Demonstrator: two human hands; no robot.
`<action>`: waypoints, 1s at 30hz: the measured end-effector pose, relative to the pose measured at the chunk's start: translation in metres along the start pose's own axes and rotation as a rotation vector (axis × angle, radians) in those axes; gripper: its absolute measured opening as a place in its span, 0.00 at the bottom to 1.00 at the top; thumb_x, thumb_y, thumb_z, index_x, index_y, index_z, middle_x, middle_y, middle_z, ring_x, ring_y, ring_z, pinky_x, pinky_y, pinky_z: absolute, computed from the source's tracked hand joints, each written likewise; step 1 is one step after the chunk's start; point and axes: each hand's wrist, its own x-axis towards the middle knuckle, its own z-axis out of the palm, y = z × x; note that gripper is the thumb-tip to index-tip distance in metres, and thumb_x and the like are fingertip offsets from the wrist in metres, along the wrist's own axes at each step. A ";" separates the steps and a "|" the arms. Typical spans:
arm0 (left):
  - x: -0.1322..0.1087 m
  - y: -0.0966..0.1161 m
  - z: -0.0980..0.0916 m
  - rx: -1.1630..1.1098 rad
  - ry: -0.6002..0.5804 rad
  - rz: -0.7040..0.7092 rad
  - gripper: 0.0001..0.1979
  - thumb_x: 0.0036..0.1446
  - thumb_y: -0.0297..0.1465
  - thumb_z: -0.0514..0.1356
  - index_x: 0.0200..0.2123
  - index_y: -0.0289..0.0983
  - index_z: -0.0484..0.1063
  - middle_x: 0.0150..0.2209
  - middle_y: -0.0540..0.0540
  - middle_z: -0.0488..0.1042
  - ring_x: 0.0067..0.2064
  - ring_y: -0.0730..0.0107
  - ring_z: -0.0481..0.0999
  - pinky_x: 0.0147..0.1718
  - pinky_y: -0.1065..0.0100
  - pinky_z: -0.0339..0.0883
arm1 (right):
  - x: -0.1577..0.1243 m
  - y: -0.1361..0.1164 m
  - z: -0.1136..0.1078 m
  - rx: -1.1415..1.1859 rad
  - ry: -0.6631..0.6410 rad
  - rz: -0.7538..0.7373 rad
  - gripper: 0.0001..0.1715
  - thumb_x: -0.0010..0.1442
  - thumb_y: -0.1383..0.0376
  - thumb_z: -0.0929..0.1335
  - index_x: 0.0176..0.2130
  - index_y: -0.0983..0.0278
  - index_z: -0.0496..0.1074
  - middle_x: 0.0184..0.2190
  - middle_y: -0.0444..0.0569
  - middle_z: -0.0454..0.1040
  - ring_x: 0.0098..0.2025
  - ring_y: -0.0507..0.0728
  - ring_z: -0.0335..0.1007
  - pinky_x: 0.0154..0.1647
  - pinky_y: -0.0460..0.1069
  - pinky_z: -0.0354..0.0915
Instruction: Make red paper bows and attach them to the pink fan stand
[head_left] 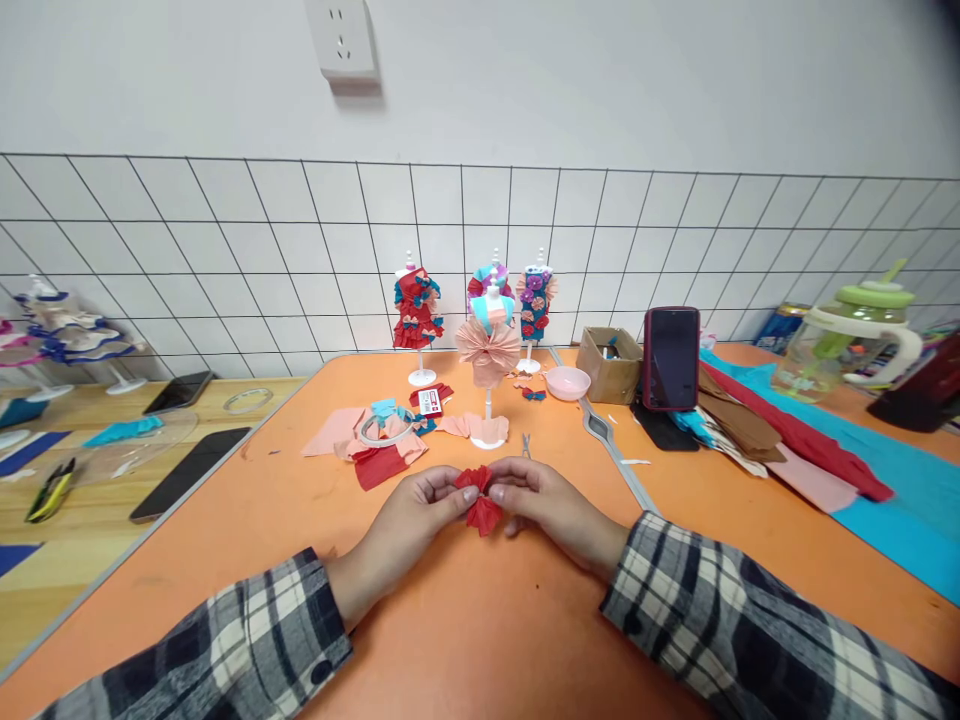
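A red crepe-paper bow (484,514), pinched narrow at its middle and fanned out above and below, is held just over the orange table. My left hand (431,505) grips its left side between thumb and fingers. From the other side, my right hand (541,500) pinches it with the thumb close to the gathered middle. Straight behind my hands stands a small white dress form (489,400) carrying a large peach pleated paper bow (489,345). Small scissors (526,445) lie just beyond my right hand.
Left of centre lie a roll of tape (386,428) and coloured paper scraps (379,465). Decorated dress forms (418,320) stand at the back. On the right are a pink bowl (568,382), cardboard box (611,365), upright phone (671,358), crepe-paper strips (795,430) and a jug (840,350).
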 end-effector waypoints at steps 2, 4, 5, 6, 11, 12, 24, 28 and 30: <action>-0.001 0.001 0.001 0.039 0.025 -0.002 0.13 0.50 0.38 0.67 0.32 0.34 0.75 0.29 0.50 0.75 0.31 0.73 0.71 0.34 0.72 0.62 | 0.000 0.001 0.001 -0.013 0.024 0.001 0.20 0.49 0.55 0.73 0.36 0.65 0.69 0.33 0.47 0.72 0.32 0.52 0.70 0.24 0.43 0.66; -0.001 0.001 0.002 0.048 0.058 0.006 0.13 0.50 0.38 0.67 0.32 0.34 0.75 0.30 0.50 0.76 0.32 0.72 0.72 0.35 0.72 0.63 | -0.001 0.002 0.002 -0.018 0.074 0.019 0.20 0.47 0.54 0.74 0.33 0.65 0.69 0.31 0.46 0.71 0.31 0.52 0.70 0.23 0.43 0.67; 0.000 0.001 0.002 0.046 0.071 0.011 0.13 0.50 0.38 0.67 0.32 0.34 0.74 0.30 0.50 0.76 0.33 0.71 0.72 0.35 0.72 0.63 | -0.001 0.002 0.002 -0.012 0.086 0.027 0.20 0.47 0.54 0.74 0.33 0.65 0.68 0.31 0.45 0.71 0.32 0.52 0.70 0.22 0.43 0.67; 0.000 0.001 0.002 0.043 0.076 0.015 0.13 0.50 0.38 0.67 0.32 0.34 0.74 0.31 0.49 0.76 0.33 0.71 0.72 0.36 0.71 0.63 | -0.001 0.001 0.003 0.002 0.083 0.034 0.21 0.47 0.54 0.73 0.34 0.64 0.68 0.32 0.45 0.71 0.34 0.53 0.70 0.22 0.43 0.68; 0.000 0.001 0.003 0.053 0.060 0.014 0.12 0.51 0.37 0.66 0.32 0.34 0.74 0.30 0.50 0.76 0.33 0.71 0.73 0.35 0.72 0.63 | -0.002 -0.001 0.005 0.033 0.024 0.078 0.27 0.47 0.54 0.74 0.43 0.61 0.66 0.39 0.47 0.72 0.39 0.56 0.71 0.22 0.43 0.68; 0.000 0.001 0.003 0.055 0.059 0.015 0.12 0.50 0.37 0.67 0.32 0.34 0.74 0.29 0.50 0.76 0.33 0.71 0.73 0.35 0.72 0.63 | -0.002 0.000 0.006 0.014 0.036 0.087 0.26 0.46 0.55 0.74 0.42 0.62 0.67 0.38 0.47 0.73 0.38 0.55 0.71 0.21 0.43 0.68; -0.002 0.000 0.002 -0.063 -0.003 0.050 0.13 0.52 0.36 0.66 0.39 0.34 0.74 0.37 0.44 0.77 0.37 0.67 0.75 0.37 0.68 0.66 | -0.002 -0.002 0.002 0.035 0.096 0.039 0.20 0.51 0.55 0.71 0.41 0.62 0.69 0.35 0.46 0.69 0.35 0.53 0.68 0.22 0.44 0.68; 0.000 0.002 0.003 -0.026 0.056 0.025 0.14 0.50 0.37 0.67 0.37 0.34 0.72 0.33 0.46 0.78 0.34 0.68 0.76 0.36 0.68 0.66 | -0.005 0.000 0.007 0.085 -0.029 0.085 0.23 0.51 0.53 0.72 0.43 0.61 0.68 0.38 0.47 0.70 0.40 0.54 0.68 0.24 0.44 0.69; 0.001 0.001 0.003 0.011 0.070 -0.001 0.16 0.47 0.36 0.69 0.36 0.35 0.71 0.30 0.48 0.77 0.32 0.69 0.75 0.35 0.69 0.66 | -0.004 0.002 0.009 0.073 -0.021 0.101 0.22 0.49 0.54 0.73 0.40 0.63 0.69 0.35 0.46 0.71 0.36 0.52 0.69 0.25 0.43 0.68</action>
